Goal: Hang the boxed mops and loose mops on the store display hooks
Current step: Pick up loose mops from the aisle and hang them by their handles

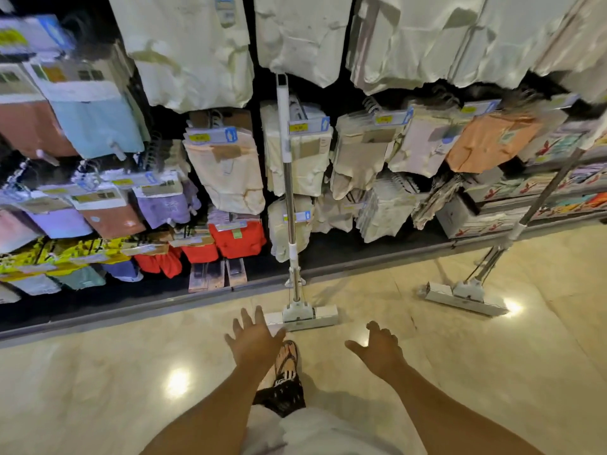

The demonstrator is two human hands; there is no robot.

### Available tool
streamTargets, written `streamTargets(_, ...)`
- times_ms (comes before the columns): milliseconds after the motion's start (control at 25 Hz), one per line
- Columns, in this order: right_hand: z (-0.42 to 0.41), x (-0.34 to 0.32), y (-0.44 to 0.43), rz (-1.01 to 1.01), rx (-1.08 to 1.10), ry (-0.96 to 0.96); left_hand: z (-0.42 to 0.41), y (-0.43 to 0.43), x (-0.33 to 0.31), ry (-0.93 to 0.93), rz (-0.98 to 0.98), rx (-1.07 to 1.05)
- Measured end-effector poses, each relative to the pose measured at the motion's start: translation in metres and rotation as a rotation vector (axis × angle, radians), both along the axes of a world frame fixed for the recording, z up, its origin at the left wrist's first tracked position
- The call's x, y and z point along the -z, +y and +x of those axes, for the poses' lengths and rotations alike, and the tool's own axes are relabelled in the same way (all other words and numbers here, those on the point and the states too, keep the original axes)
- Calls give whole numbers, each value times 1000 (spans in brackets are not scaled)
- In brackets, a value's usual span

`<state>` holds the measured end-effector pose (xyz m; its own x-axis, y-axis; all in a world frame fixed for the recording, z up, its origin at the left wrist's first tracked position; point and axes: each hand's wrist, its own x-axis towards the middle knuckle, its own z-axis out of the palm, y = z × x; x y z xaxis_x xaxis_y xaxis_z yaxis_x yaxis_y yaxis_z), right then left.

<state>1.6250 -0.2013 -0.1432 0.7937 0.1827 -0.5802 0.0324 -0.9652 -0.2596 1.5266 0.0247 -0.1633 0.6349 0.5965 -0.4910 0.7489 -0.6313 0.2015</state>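
Observation:
A loose mop (289, 198) with a white and steel handle stands upright on the floor, its handle leaning against the display, its white head (302, 316) on the tiles. A second loose mop (512, 238) leans slanted at the right, its head (466, 298) also on the floor. My left hand (254, 339) reaches forward with fingers spread, just short of the near mop's head and holding nothing. My right hand (379, 348) is stretched out lower right of that head, fingers relaxed and empty.
The display wall (226, 172) carries hooks packed with bagged textiles and price tags. Large pale packages (193, 50) hang along the top. A dark base ledge (361, 257) runs along the floor. My sandalled foot (287, 359) stands on the glossy tiles (98, 389).

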Motion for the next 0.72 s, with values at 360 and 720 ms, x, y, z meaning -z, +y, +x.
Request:
streamTargets(360, 220, -87, 166, 437, 5, -104, 220, 132, -72, -519, -168, 18)
streamTargets(720, 288, -63, 223, 596, 89, -65, 359, 190, -65, -677, -533, -154)
